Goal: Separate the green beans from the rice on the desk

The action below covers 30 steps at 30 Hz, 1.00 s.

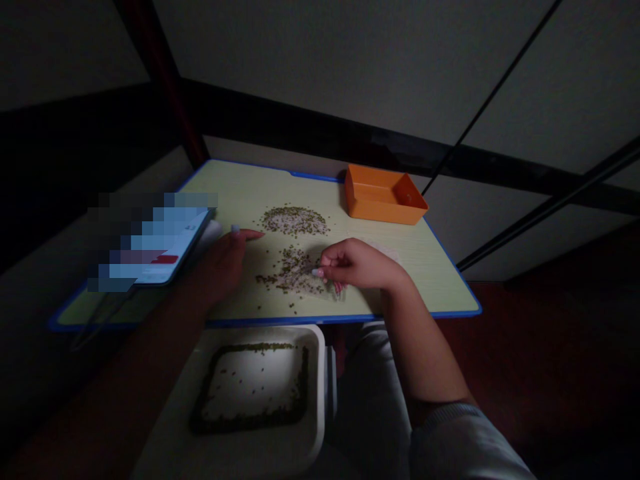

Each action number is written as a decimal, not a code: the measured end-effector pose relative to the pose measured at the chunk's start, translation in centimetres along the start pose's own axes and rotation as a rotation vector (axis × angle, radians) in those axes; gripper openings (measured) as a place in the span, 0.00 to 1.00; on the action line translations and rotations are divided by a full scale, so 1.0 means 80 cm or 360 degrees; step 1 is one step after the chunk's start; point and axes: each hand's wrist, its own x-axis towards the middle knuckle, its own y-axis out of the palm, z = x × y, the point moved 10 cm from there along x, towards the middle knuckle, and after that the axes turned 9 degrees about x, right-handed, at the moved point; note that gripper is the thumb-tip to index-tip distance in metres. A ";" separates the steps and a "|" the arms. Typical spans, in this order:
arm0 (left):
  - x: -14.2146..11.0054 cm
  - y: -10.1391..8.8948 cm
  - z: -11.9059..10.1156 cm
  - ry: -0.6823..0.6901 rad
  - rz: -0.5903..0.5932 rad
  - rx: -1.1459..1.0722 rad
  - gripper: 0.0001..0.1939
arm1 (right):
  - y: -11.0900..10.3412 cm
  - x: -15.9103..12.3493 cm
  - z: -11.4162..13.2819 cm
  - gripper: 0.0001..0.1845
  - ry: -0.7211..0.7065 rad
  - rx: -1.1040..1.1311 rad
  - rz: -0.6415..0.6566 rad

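Note:
My left hand point(225, 263) is held low over the left part of the table, thumb and index finger stretched toward the piles and nothing visible in it. Right of it lies a spread pile of small green beans and pale grains point(290, 273). My right hand point(353, 263) is at this pile's right edge, thumb and fingers pinched together; whatever they hold is too small to make out. Under that hand lies a pale, thin patterned sheet point(327, 292), partly covered by it. Farther back is a second, rounder pile of the same mix point(295, 220).
A low table point(430, 293) with a blue edge bears the piles. An orange open box point(385, 200) stands at its back right, a lit tablet screen point(170, 257) at its left. Below the front edge is a white tray point(317, 387) with green beans along its sides.

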 end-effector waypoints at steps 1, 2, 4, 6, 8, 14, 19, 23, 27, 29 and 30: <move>0.000 0.000 0.000 0.0005 -0.0007 -0.0004 0.29 | 0.003 0.001 0.001 0.15 -0.0007 0.0012 0.0014; 0.000 0.000 0.001 0.0009 -0.0014 -0.0008 0.29 | 0.006 0.002 0.001 0.14 -0.0007 0.0015 0.0032; 0.001 0.000 0.001 0.0022 -0.0025 -0.0001 0.29 | 0.009 0.003 0.000 0.14 0.0006 -0.0011 0.0054; 0.001 -0.001 0.000 0.0035 -0.0032 0.0004 0.29 | 0.008 0.004 0.001 0.13 0.0010 -0.0054 0.0038; 0.002 0.000 0.001 0.0033 -0.0028 0.0002 0.29 | 0.005 0.004 0.002 0.13 -0.0005 -0.0087 0.0008; 0.004 0.002 0.008 0.0012 -0.0027 -0.0008 0.30 | 0.007 0.005 0.000 0.14 0.0039 -0.0203 0.0028; 0.003 0.001 0.006 0.0000 -0.0034 -0.0001 0.31 | 0.013 0.007 -0.004 0.14 0.0069 -0.0207 0.0055; 0.003 0.002 0.005 -0.0024 -0.0017 0.0002 0.31 | 0.014 0.006 -0.003 0.13 0.0061 -0.0158 0.0072; 0.003 0.002 0.007 -0.0006 -0.0016 -0.0011 0.31 | 0.013 0.005 0.000 0.13 0.0048 -0.0133 0.0069; 0.003 0.002 0.008 -0.0001 -0.0025 -0.0012 0.32 | 0.014 0.006 0.001 0.14 0.0053 -0.0147 0.0068; 0.003 0.002 0.008 0.0002 -0.0028 -0.0006 0.31 | 0.016 0.006 0.002 0.14 0.0050 -0.0155 0.0075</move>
